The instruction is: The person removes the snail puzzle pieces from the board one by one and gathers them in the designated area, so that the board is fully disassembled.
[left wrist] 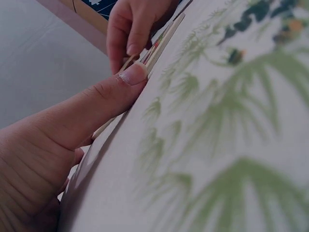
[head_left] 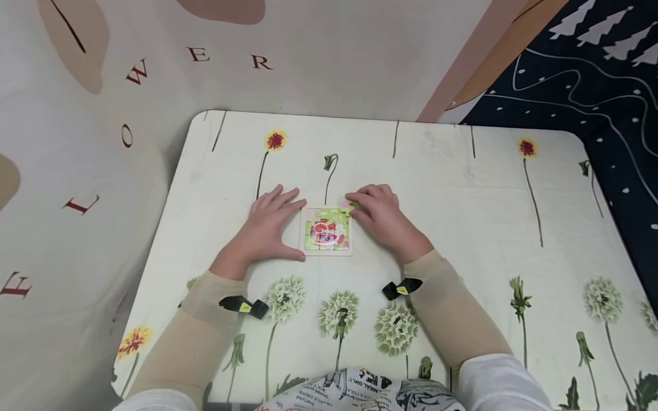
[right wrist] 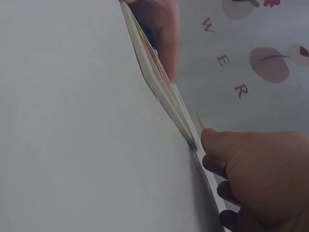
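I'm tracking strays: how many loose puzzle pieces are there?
1: the piece pinched by the right hand at the far right corner of the puzzle frame; others may be hidden.

Pinched puzzle piece [head_left: 346, 204] partly hidden

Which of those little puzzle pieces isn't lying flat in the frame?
The pink-spotted piece, pinched by the right hand at the far right corner of the frame; the other visible pieces lie inside it.
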### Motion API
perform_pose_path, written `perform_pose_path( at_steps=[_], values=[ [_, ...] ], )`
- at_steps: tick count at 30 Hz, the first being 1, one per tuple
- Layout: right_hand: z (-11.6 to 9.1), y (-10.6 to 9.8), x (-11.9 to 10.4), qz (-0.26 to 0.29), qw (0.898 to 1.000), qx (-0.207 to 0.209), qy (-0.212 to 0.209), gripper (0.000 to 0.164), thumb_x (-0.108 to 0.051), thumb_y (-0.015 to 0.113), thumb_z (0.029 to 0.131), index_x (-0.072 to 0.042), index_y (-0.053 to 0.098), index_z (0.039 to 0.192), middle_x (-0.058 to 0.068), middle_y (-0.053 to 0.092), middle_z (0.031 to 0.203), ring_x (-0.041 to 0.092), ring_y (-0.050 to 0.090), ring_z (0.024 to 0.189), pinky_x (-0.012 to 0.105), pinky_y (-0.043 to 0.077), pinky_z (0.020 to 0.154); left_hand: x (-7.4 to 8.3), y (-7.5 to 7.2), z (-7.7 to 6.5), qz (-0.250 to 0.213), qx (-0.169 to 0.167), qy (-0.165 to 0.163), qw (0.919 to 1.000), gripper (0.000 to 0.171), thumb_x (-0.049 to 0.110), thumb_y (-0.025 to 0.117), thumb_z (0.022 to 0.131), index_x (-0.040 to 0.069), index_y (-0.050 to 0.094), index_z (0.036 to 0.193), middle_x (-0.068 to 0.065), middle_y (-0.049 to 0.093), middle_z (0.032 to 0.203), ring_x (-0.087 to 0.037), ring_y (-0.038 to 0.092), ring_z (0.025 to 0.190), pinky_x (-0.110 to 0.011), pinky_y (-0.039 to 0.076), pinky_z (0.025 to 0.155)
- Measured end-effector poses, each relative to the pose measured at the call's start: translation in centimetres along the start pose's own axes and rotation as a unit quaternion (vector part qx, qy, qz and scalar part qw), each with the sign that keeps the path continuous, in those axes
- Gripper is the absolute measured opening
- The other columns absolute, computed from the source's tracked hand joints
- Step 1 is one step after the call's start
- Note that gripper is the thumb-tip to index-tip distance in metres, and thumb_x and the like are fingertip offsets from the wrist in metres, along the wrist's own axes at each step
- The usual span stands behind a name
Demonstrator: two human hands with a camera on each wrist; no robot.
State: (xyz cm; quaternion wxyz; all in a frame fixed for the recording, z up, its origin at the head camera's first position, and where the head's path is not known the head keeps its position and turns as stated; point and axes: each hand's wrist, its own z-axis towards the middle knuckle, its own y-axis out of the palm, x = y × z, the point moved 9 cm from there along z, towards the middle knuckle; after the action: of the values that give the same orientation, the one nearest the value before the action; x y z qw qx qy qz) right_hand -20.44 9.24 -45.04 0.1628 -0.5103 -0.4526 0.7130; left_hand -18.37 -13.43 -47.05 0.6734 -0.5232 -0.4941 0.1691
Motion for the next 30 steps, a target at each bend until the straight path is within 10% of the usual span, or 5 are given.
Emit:
perform_pose_path(
  at_steps=[30],
  values=[
    [-2.2,-2.1,4.1,0.000,0.998,0.037,0.060,0.041,-0.016,0.067,0.107,-0.009,0.066,0.147,0.017,0.053,0.150,0.043,0.030,0.144,0.063,0.022,0.114,0.1,-0.1,-0.2,-0.005,0.004,0.003,1.0000,0.128,0.068,0.097,0.060,0.012,0.046,0.163,-0.010,0.027,0.175,-0.039,0.006,0.163,-0.067,0.008,0.125]
  ],
)
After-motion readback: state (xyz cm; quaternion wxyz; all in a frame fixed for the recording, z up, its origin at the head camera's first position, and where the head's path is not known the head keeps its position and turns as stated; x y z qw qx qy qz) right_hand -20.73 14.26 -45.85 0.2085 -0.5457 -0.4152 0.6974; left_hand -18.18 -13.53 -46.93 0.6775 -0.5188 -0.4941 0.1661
